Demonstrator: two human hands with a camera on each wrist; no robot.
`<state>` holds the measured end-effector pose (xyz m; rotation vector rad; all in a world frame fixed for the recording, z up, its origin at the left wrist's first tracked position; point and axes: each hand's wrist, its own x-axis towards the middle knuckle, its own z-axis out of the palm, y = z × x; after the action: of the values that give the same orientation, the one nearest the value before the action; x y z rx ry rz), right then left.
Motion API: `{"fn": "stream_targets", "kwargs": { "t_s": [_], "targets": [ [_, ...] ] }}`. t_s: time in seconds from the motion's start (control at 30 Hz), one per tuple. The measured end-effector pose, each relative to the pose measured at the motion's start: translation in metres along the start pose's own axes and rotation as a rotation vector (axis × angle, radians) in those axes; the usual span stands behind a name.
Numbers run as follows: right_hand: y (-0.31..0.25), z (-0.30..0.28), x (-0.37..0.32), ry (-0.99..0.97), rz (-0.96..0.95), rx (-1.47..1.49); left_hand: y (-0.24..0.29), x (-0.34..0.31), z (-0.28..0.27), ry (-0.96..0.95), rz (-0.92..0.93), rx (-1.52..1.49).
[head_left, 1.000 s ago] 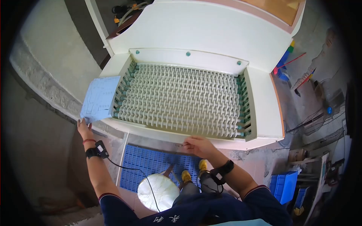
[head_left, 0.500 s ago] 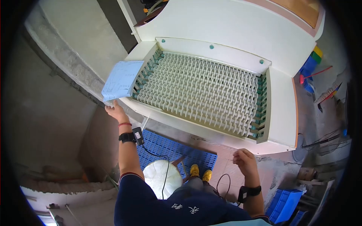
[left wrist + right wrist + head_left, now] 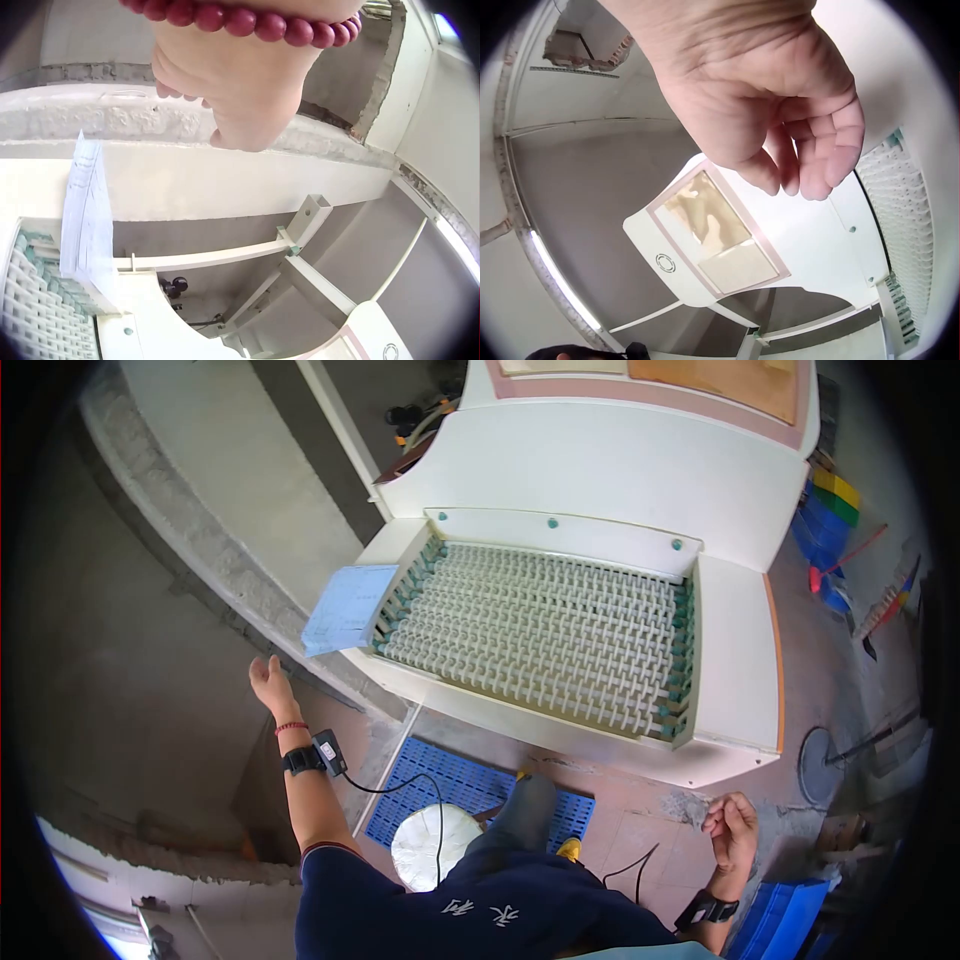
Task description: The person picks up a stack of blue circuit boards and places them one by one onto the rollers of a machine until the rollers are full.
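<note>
My left hand [image 3: 270, 685], a red bead bracelet [image 3: 292, 726] at its wrist, hangs in the air with nothing in its fingers. It is nearest to a stack of pale blue paper sheets [image 3: 348, 607], a short gap away. The stack lies on the left ledge of a white machine [image 3: 600, 465] and overhangs its front corner. My right hand [image 3: 735, 832] is off the machine's front right corner, fingers loosely curled and holding nothing. In the right wrist view no object shows between that hand's thumb and fingers [image 3: 821, 169].
Rows of white disc rollers [image 3: 540, 635] fill the machine's bed. Below stand a round pale-topped stool [image 3: 430, 845] and a blue slatted mat [image 3: 410, 760]. A blue crate [image 3: 775, 920] is at lower right. A black cable [image 3: 440, 810] runs from the left wrist camera.
My left hand has come away from the paper stack, down and left. The right hand has moved right, away from the machine's front edge. The head view has shifted, and the feet have moved.
</note>
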<state>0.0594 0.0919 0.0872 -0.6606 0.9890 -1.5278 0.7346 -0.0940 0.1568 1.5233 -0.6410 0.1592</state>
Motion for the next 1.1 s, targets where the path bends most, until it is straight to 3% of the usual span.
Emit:
{"fn": "stream_targets", "kwargs": {
  "t_s": [0.03, 0.13, 0.23, 0.3, 0.47, 0.53, 0.73, 0.9, 0.97, 1.03, 1.1],
  "targets": [
    [-0.002, 0.005, 0.001, -0.018, 0.008, 0.001, 0.000, 0.009, -0.005, -0.056, 0.032, 0.130],
    [-0.006, 0.033, 0.000, -0.107, -0.012, -0.020, -0.041, 0.041, -0.004, -0.086, 0.077, 0.121],
    [-0.001, 0.064, 0.005, -0.244, -0.002, -0.077, -0.056, 0.057, 0.002, -0.231, 0.102, 0.237],
    [0.005, 0.091, 0.012, -0.258, 0.012, -0.093, -0.060, 0.064, 0.012, -0.397, 0.045, 0.495],
    [0.055, 0.171, 0.047, -0.290, -0.016, -0.137, -0.100, 0.095, 0.049, -0.538, 0.099, 0.405],
    [0.079, 0.208, 0.069, -0.286, 0.036, -0.181, -0.110, 0.105, 0.063, -0.644, 0.366, 0.696],
    [0.142, 0.356, 0.152, -0.527, 0.355, -0.306, -0.088, 0.108, 0.080, -0.882, 0.425, 0.724],
    [0.199, 0.449, 0.203, -0.693, 0.432, -0.462, -0.097, 0.097, 0.075, -0.831, 0.599, 0.703],
    [0.223, 0.481, 0.217, -0.675, 0.271, -0.540, -0.095, 0.087, 0.073, -0.758, 0.706, 0.737],
    [0.253, 0.498, 0.231, -0.600, 0.099, -0.626, -0.092, 0.077, 0.071, -0.754, 0.683, 0.734],
    [0.261, 0.513, 0.239, -0.580, 0.118, -0.581, -0.089, 0.067, 0.068, -0.719, 0.671, 0.691]
  ]
}}
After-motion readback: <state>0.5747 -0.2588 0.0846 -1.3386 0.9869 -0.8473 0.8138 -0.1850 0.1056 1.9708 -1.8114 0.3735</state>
